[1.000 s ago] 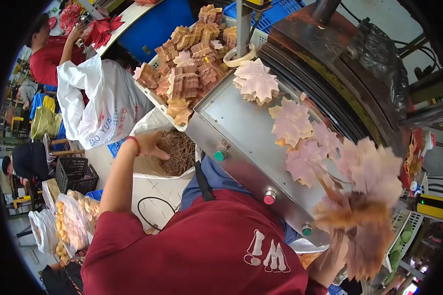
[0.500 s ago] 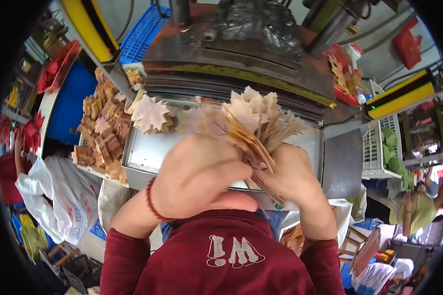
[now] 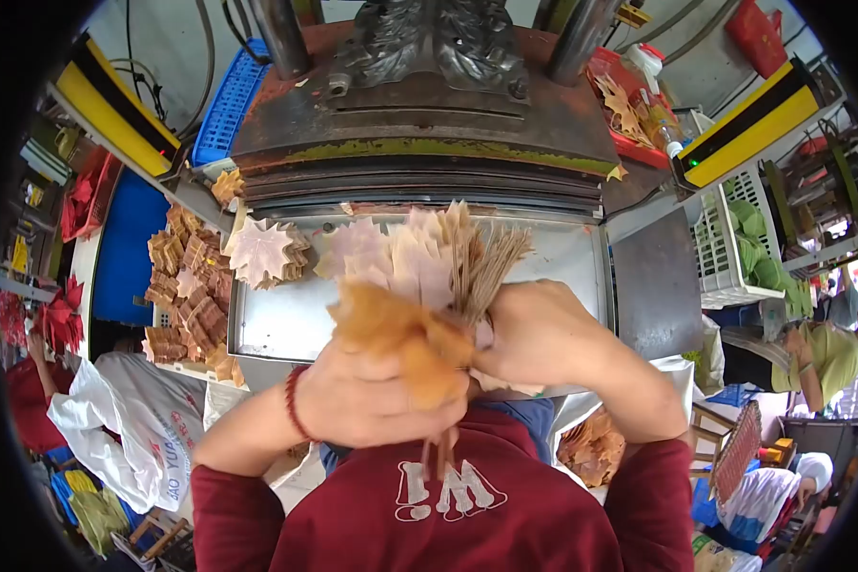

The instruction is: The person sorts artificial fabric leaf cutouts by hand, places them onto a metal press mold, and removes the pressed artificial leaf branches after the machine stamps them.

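Observation:
My left hand (image 3: 381,393) is closed around some orange-brown leaf cutouts (image 3: 381,329), close above my lap; motion smears them a little. Their thin stems poke out below my fingers. Right beside it, my right hand (image 3: 553,334) grips a thick bundle of pale pinkish leaf cutouts (image 3: 415,253) with jagged edges, fanned out over the metal tray (image 3: 272,329). Part of that bundle is hidden behind my left hand and the orange pieces. A separate stack of pale leaf cutouts (image 3: 265,253) lies at the tray's left end.
A heavy press (image 3: 419,114) stands behind the tray, with yellow posts (image 3: 753,124) at its sides. Many brown leaf stacks (image 3: 195,286) fill the left side. A white crate (image 3: 725,248) with green pieces is at right. Other people (image 3: 820,357) work at the far right.
My left hand has turned and drawn down slightly, and the orange-brown leaf cutouts now spread out from its grip. My right hand keeps hold of the pale bundle. The whole view has shifted.

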